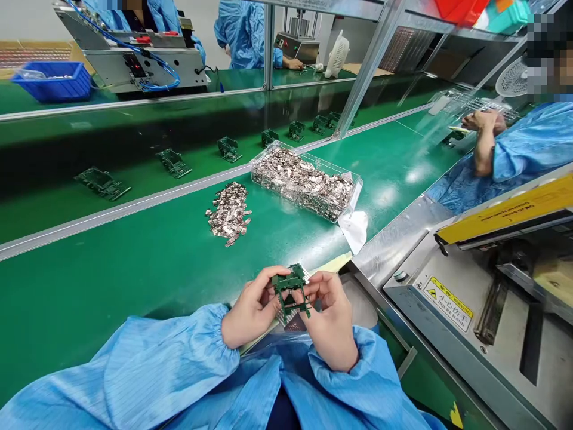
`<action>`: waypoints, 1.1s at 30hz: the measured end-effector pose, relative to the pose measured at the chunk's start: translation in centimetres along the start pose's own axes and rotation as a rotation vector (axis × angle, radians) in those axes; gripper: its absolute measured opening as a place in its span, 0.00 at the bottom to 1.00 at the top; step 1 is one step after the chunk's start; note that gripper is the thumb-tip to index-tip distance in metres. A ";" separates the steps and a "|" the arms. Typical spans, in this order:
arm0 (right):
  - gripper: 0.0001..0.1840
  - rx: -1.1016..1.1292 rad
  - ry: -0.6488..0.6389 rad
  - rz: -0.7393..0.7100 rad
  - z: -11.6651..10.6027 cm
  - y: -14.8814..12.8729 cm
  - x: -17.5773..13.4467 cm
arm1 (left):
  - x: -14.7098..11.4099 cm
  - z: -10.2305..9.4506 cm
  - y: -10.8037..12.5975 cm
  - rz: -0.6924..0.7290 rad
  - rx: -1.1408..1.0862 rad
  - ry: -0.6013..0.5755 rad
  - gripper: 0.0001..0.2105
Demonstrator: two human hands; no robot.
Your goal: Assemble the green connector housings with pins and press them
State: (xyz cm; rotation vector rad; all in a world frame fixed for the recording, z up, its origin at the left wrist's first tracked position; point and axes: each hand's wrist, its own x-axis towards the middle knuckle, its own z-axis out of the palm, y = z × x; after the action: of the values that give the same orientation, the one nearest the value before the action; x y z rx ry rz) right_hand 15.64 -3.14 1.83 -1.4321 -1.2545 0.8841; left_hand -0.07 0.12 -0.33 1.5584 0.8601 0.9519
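Between my two hands, close to my body at the near edge of the green bench, is a green plastic frame part (293,280) with openings and rows of thin pins along its sides. My left hand (254,309) grips its left side, thumb and fingers closed round it. From the right, my right hand (330,316) holds the other side with bent fingers; whether a small metal piece is in those fingertips is hidden. Beyond them lies a loose pile of small shiny metal pieces (229,212). A clear plastic box (353,200) full of similar pieces stands further right.
Similar green parts (174,162) sit spaced along the strip behind a metal rail (134,206). White paper (355,232) lies by the box. At right is a machine (447,298) with a hand-injury warning label. A co-worker's hands (486,122) work further along; other people are behind.
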 end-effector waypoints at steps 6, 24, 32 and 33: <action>0.12 0.019 0.049 -0.013 0.2 0.3 -0.3 | -0.1 0.3 0.1 -0.007 0.051 0.075 0.13; 0.20 0.562 -0.033 0.196 0.7 0.2 -0.2 | -0.7 1.1 1.5 -0.062 0.051 0.148 0.11; 0.14 0.446 0.062 0.176 -2.0 1.1 -1.7 | -0.2 2.5 2.5 -0.087 -0.029 0.071 0.13; 0.13 0.396 0.105 0.175 -2.6 1.8 -2.0 | 0.4 2.7 2.5 -0.094 -0.057 0.105 0.14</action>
State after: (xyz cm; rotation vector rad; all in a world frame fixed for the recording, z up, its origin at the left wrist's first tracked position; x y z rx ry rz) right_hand 18.16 -5.60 0.58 -1.2607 -0.8266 1.0920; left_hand 2.63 -1.06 1.89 1.4168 0.9638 0.9888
